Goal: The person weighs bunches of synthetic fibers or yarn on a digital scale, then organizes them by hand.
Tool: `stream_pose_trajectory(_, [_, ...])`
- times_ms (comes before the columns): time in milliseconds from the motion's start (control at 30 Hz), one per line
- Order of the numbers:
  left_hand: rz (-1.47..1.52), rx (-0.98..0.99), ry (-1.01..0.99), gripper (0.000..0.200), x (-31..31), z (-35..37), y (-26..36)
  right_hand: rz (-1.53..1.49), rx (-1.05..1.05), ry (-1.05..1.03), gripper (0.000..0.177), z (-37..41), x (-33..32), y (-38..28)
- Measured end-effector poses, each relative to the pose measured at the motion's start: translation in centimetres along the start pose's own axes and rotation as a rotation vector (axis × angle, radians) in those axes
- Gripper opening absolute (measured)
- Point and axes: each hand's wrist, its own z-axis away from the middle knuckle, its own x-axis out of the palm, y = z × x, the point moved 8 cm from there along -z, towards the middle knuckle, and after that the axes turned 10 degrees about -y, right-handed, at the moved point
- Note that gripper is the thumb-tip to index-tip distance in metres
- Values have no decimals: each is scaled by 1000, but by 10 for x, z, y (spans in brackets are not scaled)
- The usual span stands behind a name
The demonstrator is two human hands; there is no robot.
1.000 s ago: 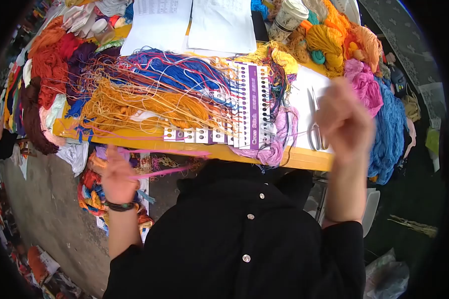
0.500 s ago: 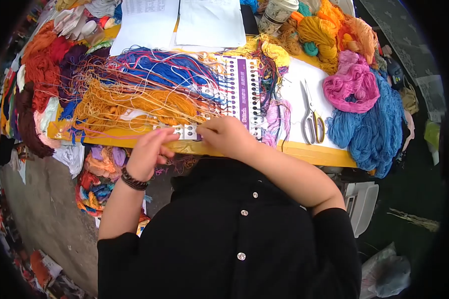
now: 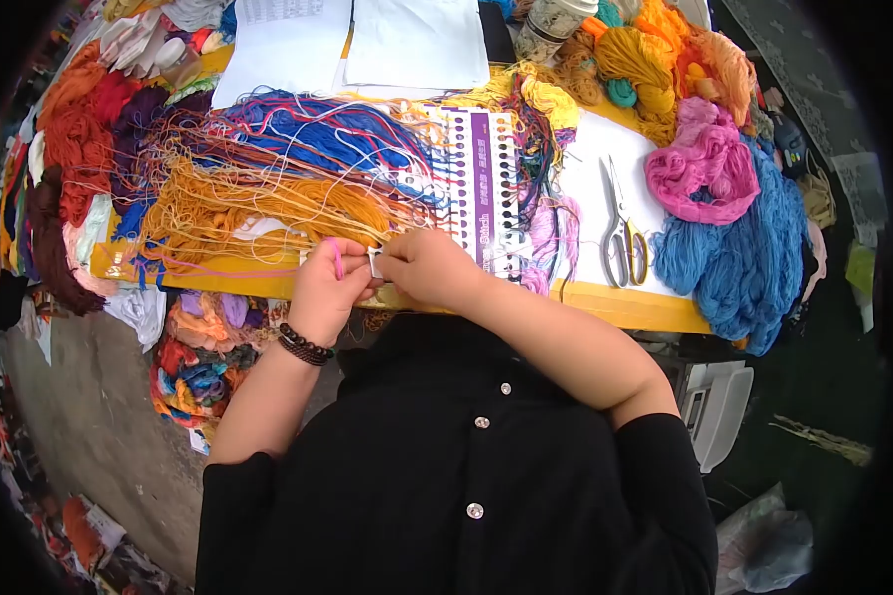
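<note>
My left hand, with dark beaded bracelets at the wrist, is closed in a pinch on a pink thread that loops up over the fingers. Close beside it, my right hand has its fingers closed at the edge of a white punched card. The fingertips partly hide the card and the thread's end. Just beyond lies a hank of orange thread, with blue thread behind it. A white and purple thread card with rows of holes lies beyond my right hand.
Scissors lie on white paper to the right. Pink yarn, blue yarn and orange yarn crowd the right side. Printed sheets and a jar stand at the back. Red yarn hangs at the left.
My left hand has moved right and up, from loosely spread fingers to a pinch, and now meets my right hand. The pink thread now loops above it. My right hand has shifted slightly left.
</note>
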Motion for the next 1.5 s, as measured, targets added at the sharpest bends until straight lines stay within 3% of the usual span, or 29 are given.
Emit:
stream_pose_trajectory(33, [1, -2, 2, 18, -1, 0, -1, 161, -88, 61, 28, 0, -1, -10])
stream_pose_trajectory(167, [-147, 44, 5, 18, -3, 1, 7, 232, -106, 36, 22, 4, -1, -14])
stream_pose_trajectory(233, [-233, 39, 22, 18, -10, 4, 11, -13, -39, 36, 22, 8, -6, -2])
stream_pose_trajectory(300, [-335, 186, 28, 19, -17, 8, 25, -155, -39, 8, 19, 7, -3, 8])
stream_pose_trajectory(333, [-14, 34, 9, 19, -10, 15, 26, -296, -38, -20, 17, 7, 0, 12])
stream_pose_trajectory(367, [-15, 31, 7, 19, -7, 14, 25, -298, -36, -18, 17, 9, 1, 12])
stream_pose_trajectory(433, [354, 53, -120, 19, 5, 10, 23, -383, -80, -38, 14, 10, 2, 6])
stream_pose_trajectory(467, [246, 8, -108, 23, 5, 7, 20, -382, -82, -37, 14, 9, 0, 6])
stream_pose_trajectory(533, [-41, 54, -149, 30, 14, 1, 21, -833, -61, -133, 13, 9, 3, 12])
stream_pose_trajectory(633, [-237, 141, -145, 29, 16, 4, 25, -909, -52, -158, 15, 14, 2, 8])
stream_pose_trajectory(667, [-369, 214, -117, 27, 12, 7, 34, -911, -53, -157, 15, 14, 3, 8])
stream_pose_trajectory(700, [-283, 128, -12, 23, -6, 11, 37, -757, -47, -168, 16, 13, 5, 8])
stream_pose_trajectory(733, [44, 115, 37, 23, -24, 11, 32, -603, -42, -179, 17, 12, 7, 7])
stream_pose_trajectory(800, [212, 189, -33, 25, -48, 20, 50, -538, -38, -192, 18, 8, 11, 11])
stream_pose_trajectory(967, [299, 565, 23, 38, -141, 76, 117, -422, -57, -203, 19, 2, 17, 20])
stream_pose_trajectory(1067, [360, 696, 6, 47, -190, 93, 123, -428, -151, -137, 21, 1, 14, 17])
stream_pose_trajectory(1100, [271, 684, 252, 48, -205, 86, 103, -422, -117, -164, 19, 2, 15, 15])
stream_pose_trajectory(1167, [323, 683, 365, 46, -186, 83, 95, -409, -89, -184, 18, 4, 13, 9])
stream_pose_trajectory(1233, [370, 664, 385, 43, -190, 93, 101, -178, -94, -117, 19, 9, 9, 3])
stream_pose_trajectory(1300, [770, 684, -38, 43, -184, 92, 110, -153, -76, -119, 19, 8, 9, 3])
stream_pose_trajectory(1333, [783, 698, -231, 44, -170, 91, 120, -135, -63, -122, 20, 6, 10, 4])
stream_pose_trajectory(1367, [778, 702, -230, 44, -167, 96, 124, -134, -69, -123, 20, 5, 12, 3])
stream_pose_trajectory(1433, [287, 596, -2, 44, -158, 106, 132, -95, -80, -76, 21, 5, 11, 4])
stream_pose_trajectory(1467, [-62, 594, 217, 36, -167, 112, 134, -98, -79, -75, 21, 6, 11, 4])
stream_pose_trajectory(1500, [-62, 591, 217, 36, -170, 111, 130, -100, -81, -71, 21, 6, 11, 4])
